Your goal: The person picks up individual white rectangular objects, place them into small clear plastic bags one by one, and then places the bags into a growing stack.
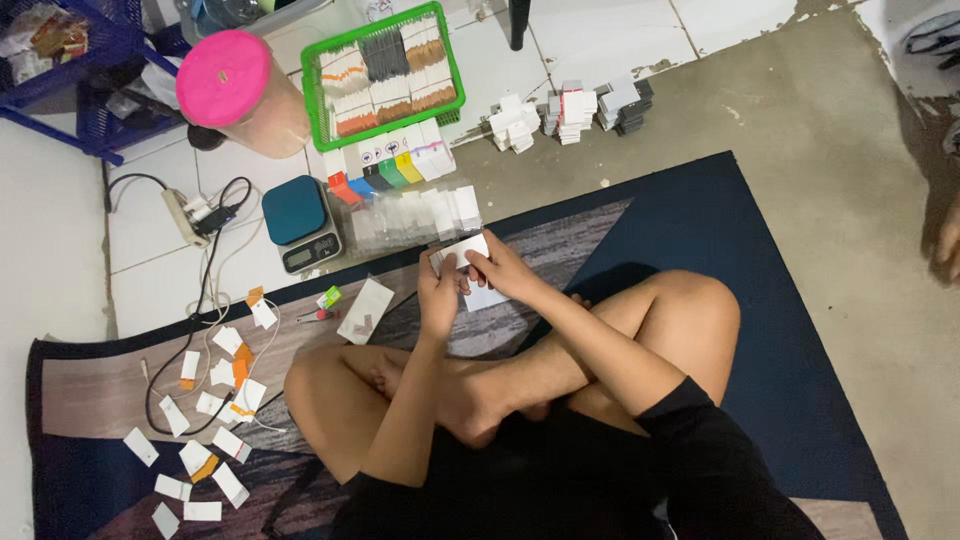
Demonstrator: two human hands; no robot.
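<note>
Sitting cross-legged on a dark rug (700, 220), I hold a small stack of white cards (462, 250) just above my knees, and handling it well means keeping the edges squared and peeling one card at a time. My left hand (438, 292), on the left, is closed around the stack's lower edge with the forearm rising upright from my lap. My right hand (500, 266), just right of it, pinches the top card from the far side, its arm crossing my right knee; a digital scale (302, 222) sits farther left.
</note>
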